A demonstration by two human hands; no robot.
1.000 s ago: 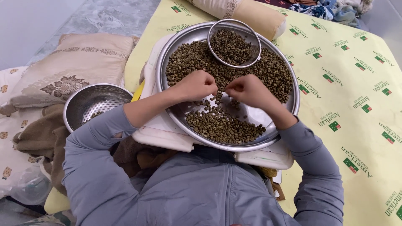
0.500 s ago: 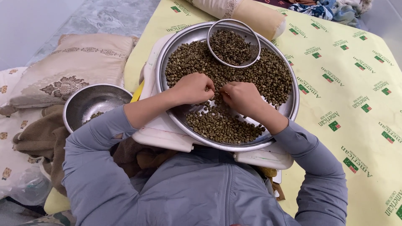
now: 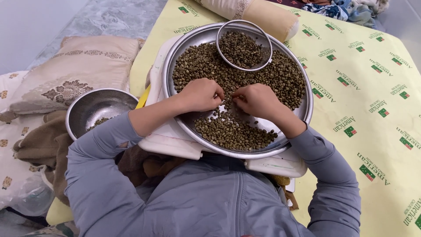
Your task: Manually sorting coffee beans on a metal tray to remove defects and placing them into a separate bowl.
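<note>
Both hands down in a wide round metal tray heaped with small green-brown beans. Left hand curled loosely, fingertips pressed into the beans near the tray's middle; right hand likewise curled, fingers drawn together, knuckles facing the left hand, the two nearly touching. Whether a bean is pinched in either cannot be told.

Thickest heap across the far half of the tray, just beyond both sets of fingertips; a second smaller pile at the near edge, beneath the wrists; thin bare streak of metal between. Neither hand clearly nearer to the far heap.

Small round sieve resting on the beans at the far rim, itself holding beans. Steel bowl off the tray's left edge, beside the left forearm, a few beans inside. Tray propped on a white board, over a yellow printed cloth. Patterned cushion further left.
</note>
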